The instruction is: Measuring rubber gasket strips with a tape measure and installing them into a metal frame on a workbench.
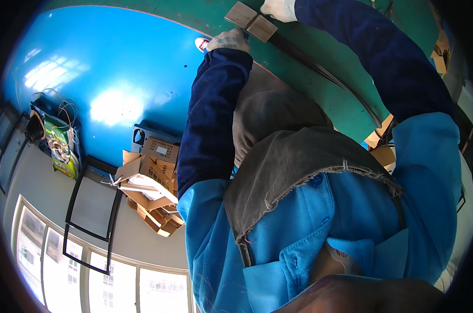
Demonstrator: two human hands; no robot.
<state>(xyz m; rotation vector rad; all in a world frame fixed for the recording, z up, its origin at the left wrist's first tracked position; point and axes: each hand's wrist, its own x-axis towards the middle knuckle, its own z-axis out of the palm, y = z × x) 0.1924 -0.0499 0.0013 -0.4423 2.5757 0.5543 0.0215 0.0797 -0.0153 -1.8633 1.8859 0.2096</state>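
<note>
Gray metal blocks (249, 20), two squarish ones sitting close together, are lying on the green worktable (346, 57) near the top of the view, between the wearer's two hands. Dark, slender strips (316, 67) are running from the blocks toward the table's lower right, lying close together; the blocks are possibly serving as weights for that end, though whether they are pressing on the strips is not showing. The left hand (228, 40), wearing a pale printed glove, is curling just beside the blocks, probably for steadying them; its fingertips are hiding, so I cannot tell whether it is gripping anything. The right hand (279, 9), also gloved, is resting by the blocks' other side, and the picture's edge is cutting it off, so I cannot tell its grip either. Navy oversleeves (215, 78) are covering both forearms, presumably shielding the blue jacket (424, 141) from dirt. A dark gray apron (294, 151) is covering the front, likely for the same reason.
</note>
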